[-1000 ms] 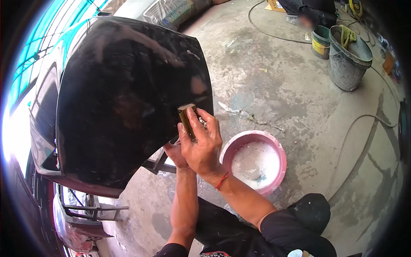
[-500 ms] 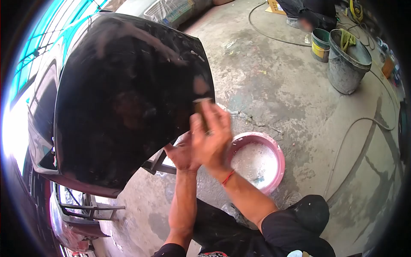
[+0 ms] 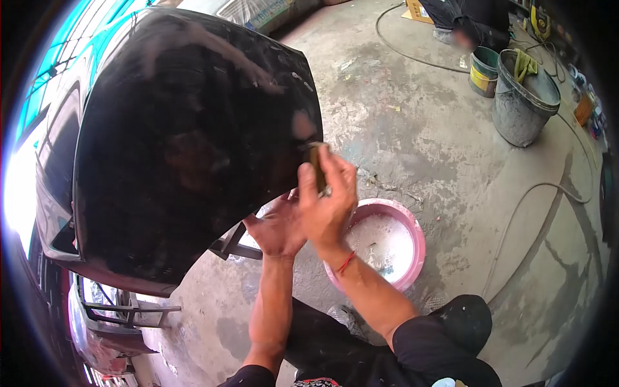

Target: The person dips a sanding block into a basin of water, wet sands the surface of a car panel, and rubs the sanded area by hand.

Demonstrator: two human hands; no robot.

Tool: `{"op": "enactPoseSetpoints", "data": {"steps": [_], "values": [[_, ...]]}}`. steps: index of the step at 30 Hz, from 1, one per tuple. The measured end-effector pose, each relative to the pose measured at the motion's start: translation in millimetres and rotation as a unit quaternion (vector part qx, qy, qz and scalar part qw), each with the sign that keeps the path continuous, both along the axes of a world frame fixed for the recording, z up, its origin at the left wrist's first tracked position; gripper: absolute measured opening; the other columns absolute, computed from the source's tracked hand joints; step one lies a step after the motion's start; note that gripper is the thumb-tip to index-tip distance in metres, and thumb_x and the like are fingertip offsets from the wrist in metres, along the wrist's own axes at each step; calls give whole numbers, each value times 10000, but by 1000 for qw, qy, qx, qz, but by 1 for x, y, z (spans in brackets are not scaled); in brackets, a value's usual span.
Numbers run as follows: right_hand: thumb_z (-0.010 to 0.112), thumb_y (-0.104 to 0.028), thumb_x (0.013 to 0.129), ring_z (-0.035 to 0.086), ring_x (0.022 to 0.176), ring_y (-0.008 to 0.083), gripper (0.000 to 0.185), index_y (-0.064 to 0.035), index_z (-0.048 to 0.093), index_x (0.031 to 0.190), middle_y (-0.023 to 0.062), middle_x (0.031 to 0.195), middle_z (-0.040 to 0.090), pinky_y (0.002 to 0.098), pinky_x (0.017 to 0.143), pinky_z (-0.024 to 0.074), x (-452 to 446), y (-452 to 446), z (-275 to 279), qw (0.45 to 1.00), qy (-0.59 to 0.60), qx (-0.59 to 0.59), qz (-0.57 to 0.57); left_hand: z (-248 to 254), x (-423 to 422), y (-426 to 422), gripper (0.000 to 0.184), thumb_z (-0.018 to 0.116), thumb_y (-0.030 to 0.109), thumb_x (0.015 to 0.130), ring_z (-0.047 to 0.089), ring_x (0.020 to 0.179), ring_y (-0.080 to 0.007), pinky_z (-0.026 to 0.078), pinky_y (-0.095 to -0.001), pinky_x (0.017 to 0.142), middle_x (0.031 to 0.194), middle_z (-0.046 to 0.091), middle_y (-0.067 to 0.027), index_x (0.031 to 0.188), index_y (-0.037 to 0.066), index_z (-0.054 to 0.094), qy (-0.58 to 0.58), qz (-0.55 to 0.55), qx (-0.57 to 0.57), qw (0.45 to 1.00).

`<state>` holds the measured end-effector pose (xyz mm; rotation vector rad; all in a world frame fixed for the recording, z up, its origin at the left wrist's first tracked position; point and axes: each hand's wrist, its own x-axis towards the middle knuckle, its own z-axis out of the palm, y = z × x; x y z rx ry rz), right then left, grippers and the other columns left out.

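A large, glossy black car panel (image 3: 180,135), like a trunk lid, stands tilted before me with dull worn patches. My right hand (image 3: 330,203) is closed around a small brownish sanding block (image 3: 314,161) at the panel's right edge; fingers cover part of the block. Beneath the lower right edge, my left hand (image 3: 278,229) grips the panel, thumb out to the side and fingertips hidden. Just right of my hands, a pink basin (image 3: 419,248) holds cloudy, foamy water.
A dark metal stand (image 3: 235,248) shows below the panel. A dirty grey bucket (image 3: 516,119) and a smaller green bucket (image 3: 483,71) stand at the upper right. A hose (image 3: 516,206) runs over the stained concrete. Another person (image 3: 480,22) crouches at the top right.
My right hand has moved slightly right with the sanding block, toward the panel's edge. My left hand keeps its place under the edge. The view has shifted a little.
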<state>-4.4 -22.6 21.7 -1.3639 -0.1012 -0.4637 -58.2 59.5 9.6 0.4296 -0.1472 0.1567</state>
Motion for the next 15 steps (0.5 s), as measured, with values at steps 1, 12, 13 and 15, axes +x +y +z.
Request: {"op": "enactPoseSetpoints", "data": {"steps": [1, 12, 13, 15], "values": [[729, -100, 887, 644, 1042, 306, 351, 17, 674, 1213, 183, 1137, 626, 377, 879, 538, -12, 0, 9, 998, -53, -28, 2, 4, -2, -2, 1083, 549, 792, 787, 373, 1423, -302, 289, -437, 1197, 1554, 385, -129, 1499, -2, 364, 20, 12, -97, 995], [725, -94, 890, 642, 1060, 311, 359, 10, 675, 1229, 180, 1154, 634, 373, 884, 535, -4, -4, 2, 989, -130, -64, 15, -1, -3, 5, 1050, 539, 787, 797, 414, 1382, -288, 289, -435, 1194, 1533, 411, -124, 1491, 14, 387, 81, 96, 53, 991], [733, -102, 882, 640, 1062, 322, 370, 6, 676, 1231, 185, 1162, 632, 379, 892, 533, 7, -5, -6, 997, -73, -34, 12, 4, 0, -3, 1056, 529, 790, 800, 412, 1388, -298, 281, -431, 1196, 1532, 412, -129, 1496, 10, 374, 40, 27, 13, 999], [738, -97, 872, 629, 1080, 349, 374, -5, 678, 1230, 193, 1174, 633, 393, 916, 525, 12, -4, -11, 1000, -20, 0, 14, -6, 1, 2, 1047, 530, 767, 818, 396, 1402, -316, 278, -433, 1198, 1529, 418, -153, 1485, -24, 373, 6, 13, 19, 1000]]}}
